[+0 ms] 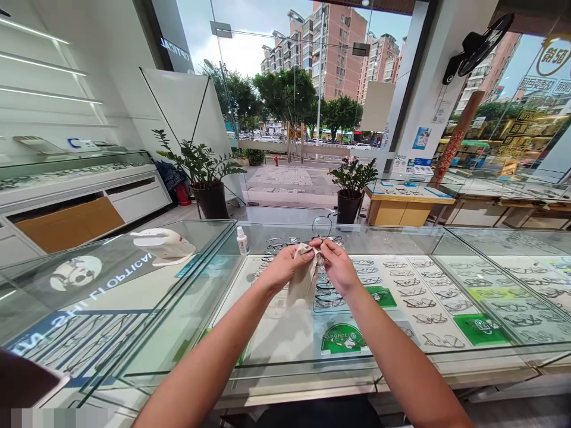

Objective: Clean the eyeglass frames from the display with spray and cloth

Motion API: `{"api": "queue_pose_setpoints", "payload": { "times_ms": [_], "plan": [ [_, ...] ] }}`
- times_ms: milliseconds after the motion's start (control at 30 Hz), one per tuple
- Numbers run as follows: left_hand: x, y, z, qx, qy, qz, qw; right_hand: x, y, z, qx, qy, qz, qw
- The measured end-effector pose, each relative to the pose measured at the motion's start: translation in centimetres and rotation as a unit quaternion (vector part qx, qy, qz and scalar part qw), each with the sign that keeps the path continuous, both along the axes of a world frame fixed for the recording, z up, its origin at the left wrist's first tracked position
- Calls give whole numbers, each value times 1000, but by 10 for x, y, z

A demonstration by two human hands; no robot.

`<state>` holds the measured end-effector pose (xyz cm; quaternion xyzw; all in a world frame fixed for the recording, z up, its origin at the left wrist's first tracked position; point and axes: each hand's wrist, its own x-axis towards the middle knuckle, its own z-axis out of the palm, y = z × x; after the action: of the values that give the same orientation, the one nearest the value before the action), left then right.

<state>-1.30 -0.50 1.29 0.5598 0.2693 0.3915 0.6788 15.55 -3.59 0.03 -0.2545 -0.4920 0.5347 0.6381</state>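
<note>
The glasses (pixel 322 226) are at the hands, their thin rim and clear lens jutting out towards 12 o'clock; the rest is hidden by fingers and cloth. The right hand (pixel 341 268) has its fingers curled in, fingertips pinching the glasses beside the cloth. The left hand (pixel 285 266), also mostly closed, grips the soft beige cloth (pixel 301 289) between thumb and fingers; its loose, wrinkled end hangs towards 6 o'clock. Below them lies the display case (pixel 285 364), smooth and transparent, with straight glass edges; its near edge runs across at 6 o'clock, under the forearms. Inside, rows of wire and dark spectacle frames (pixel 420 303) spread towards 4 o'clock, with a flat green panel (pixel 342 337) at 5. At 10 o'clock, near the left hand, a small white bottle (pixel 242 241) stands upright. Farther out at 9, a rounded, glossy white stand (pixel 166 245) sits on the adjoining glass. Leafy plants in dark round pots stand beyond the case, one (pixel 209 172) at 10 o'clock, another (pixel 351 178) at 1.
</note>
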Motion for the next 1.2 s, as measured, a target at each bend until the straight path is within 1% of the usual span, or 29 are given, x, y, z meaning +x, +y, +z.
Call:
{"api": "queue_pose_setpoints", "payload": {
  "times_ms": [167,300,433,567,667,767,867,1033,1100,1200],
  "plan": [
    [1,3,-3,68,35,42,996,0,-1,1,-2,6,1,1000],
    [-3,4,-3,83,81,34,993,1,-1,1,-5,8,3,1000],
    [-4,5,-3,71,68,29,995,1,-2,3,-15,9,9,1000],
    [-3,6,-3,53,21,6,998,-1,-3,4,-30,14,23,999],
    [-2,3,-1,21,-16,-15,1000,-1,-3,4,-33,21,31,999],
    [1,-2,0,3,-29,-18,999,-1,-3,3,-37,37,28,998],
    [7,-6,-2,31,-20,12,999,-3,-3,2,-48,48,31,997],
    [17,-9,-7,109,-15,115,987,-11,-6,2,-12,32,30,999],
    [18,-9,-8,120,-16,136,983,-13,-6,2,1,18,17,1000],
    [17,-7,-9,121,-23,143,982,-12,-5,1,12,-5,-1,1000]
  ]
}}
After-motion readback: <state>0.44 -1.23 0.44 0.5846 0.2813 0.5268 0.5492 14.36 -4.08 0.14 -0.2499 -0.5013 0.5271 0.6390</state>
